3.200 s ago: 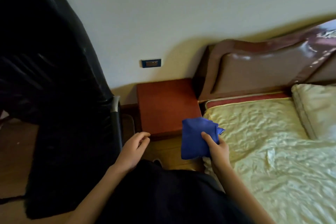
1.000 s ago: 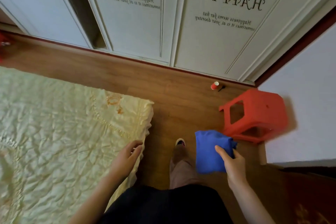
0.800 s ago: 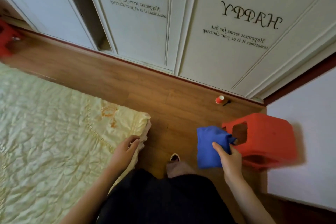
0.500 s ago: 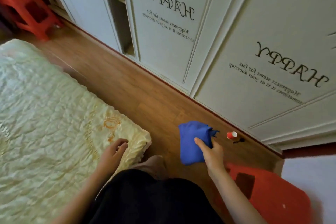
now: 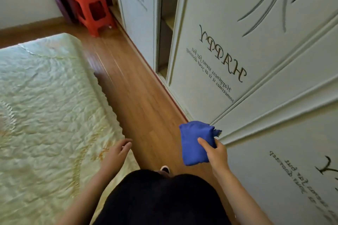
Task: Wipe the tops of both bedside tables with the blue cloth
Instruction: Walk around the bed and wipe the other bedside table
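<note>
Between bed (image 5: 45,115) and wardrobe doors (image 5: 237,60), over wooden floor (image 5: 142,100): my right hand (image 5: 215,153) clamped on folded blue cloth (image 5: 194,142), thumb on top. Left hand (image 5: 117,153) empty, fingers loosely apart, above bed edge. Red stool (image 5: 91,7) far ahead.

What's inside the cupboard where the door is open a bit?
Through the gap in the wardrobe you can see pale shelf edges and shadow. Nothing on them shows; the doors hide the rest.
</note>
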The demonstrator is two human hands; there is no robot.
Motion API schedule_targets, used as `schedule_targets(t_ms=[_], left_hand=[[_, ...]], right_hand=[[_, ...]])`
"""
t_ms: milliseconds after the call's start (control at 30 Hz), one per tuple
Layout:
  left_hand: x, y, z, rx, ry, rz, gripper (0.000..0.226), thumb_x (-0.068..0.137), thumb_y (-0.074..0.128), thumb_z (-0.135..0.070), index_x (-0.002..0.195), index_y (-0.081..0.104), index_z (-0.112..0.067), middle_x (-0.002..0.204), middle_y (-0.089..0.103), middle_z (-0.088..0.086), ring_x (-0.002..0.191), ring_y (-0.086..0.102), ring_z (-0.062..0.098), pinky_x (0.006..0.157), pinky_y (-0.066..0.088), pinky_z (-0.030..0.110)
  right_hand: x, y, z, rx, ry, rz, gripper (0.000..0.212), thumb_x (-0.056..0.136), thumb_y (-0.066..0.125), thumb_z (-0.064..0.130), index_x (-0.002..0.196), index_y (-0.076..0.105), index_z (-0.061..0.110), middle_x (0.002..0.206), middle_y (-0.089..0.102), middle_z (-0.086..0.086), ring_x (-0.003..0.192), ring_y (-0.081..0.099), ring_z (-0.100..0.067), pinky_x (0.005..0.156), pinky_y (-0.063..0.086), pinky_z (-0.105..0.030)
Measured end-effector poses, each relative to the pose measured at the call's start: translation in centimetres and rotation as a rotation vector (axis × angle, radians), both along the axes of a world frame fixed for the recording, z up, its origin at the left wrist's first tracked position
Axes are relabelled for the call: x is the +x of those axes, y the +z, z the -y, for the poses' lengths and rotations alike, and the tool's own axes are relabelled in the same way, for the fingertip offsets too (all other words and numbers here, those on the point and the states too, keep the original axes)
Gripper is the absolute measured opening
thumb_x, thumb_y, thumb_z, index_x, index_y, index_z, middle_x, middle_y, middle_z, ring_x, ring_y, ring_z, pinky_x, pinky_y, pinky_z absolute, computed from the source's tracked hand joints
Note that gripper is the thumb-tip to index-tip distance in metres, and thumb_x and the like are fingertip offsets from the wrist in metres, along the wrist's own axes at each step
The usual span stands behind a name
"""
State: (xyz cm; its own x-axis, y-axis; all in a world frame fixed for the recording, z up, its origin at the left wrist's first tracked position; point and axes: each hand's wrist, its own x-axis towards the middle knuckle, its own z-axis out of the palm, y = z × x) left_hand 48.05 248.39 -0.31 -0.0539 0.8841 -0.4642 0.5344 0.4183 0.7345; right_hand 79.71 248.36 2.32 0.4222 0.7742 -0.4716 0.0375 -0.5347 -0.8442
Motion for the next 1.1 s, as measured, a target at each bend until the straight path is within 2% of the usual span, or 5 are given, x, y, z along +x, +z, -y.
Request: schedule_targets(t_ms=[267,467,667,933,1100], left_hand=[[6.6,2.2,-13.7,0.055,0.035,-0.011,0.026,0.1,0.043,-0.031,0.119,0.059,-0.024,0.109,0.063,-0.008,0.098,0.058,0.006,0.072,0.04,0.013],[8.2,0.7,-23.1,0.034,0.309,0.035,0.021,0.098,0.046,-0.031,0.112,0.062,-0.028,0.105,0.066,-0.009,0.099,0.061,0.008,0.085,0.051,0.031],[6.6,1.5,-27.6,0.001,0.632,0.007,0.022,0.092,0.046,-0.041,0.103,0.065,-0.033,0.101,0.07,-0.006,0.096,0.065,0.013,0.081,0.051,0.033],[0.9,-0.5,-33.1,-0.016,0.954,0.001,0.019,0.098,0.047,-0.029,0.094,0.062,-0.04,0.099,0.07,-0.007,0.093,0.065,0.014,0.074,0.047,0.029],[-7.2,-1.6,-42.1,0.024,0.954,0.005,0.021,0.084,0.042,-0.046,0.092,0.061,-0.041,0.096,0.07,-0.006,0.092,0.065,0.015,0.079,0.049,0.033]], right_hand=[[7.9,-0.3,-15.1,-0.017,0.077,0.056,0.016,0.081,0.076,0.017,0.093,0.067,0.011,0.093,0.069,-0.007,0.088,0.065,-0.026,0.076,0.05,-0.037],[8.5,-2.2,-31.0,-0.017,0.257,0.007,0.018,0.084,0.073,0.014,0.099,0.063,0.008,0.094,0.067,-0.007,0.084,0.063,-0.024,0.073,0.048,-0.034],[1.1,-1.2,-45.2,0.004,0.521,-0.047,0.014,0.084,0.073,0.013,0.093,0.064,0.009,0.085,0.068,0.0,0.082,0.067,-0.023,0.061,0.05,-0.028],[-11.0,-1.4,-59.5,0.04,0.78,-0.093,0.019,0.082,0.075,0.015,0.098,0.069,0.006,0.096,0.074,-0.009,0.09,0.07,-0.023,0.08,0.058,-0.041],[-18.3,-2.3,-68.3,0.018,0.793,-0.077,0.021,0.083,0.074,0.015,0.1,0.068,0.005,0.09,0.072,0.0,0.085,0.069,-0.014,0.067,0.055,-0.026]])
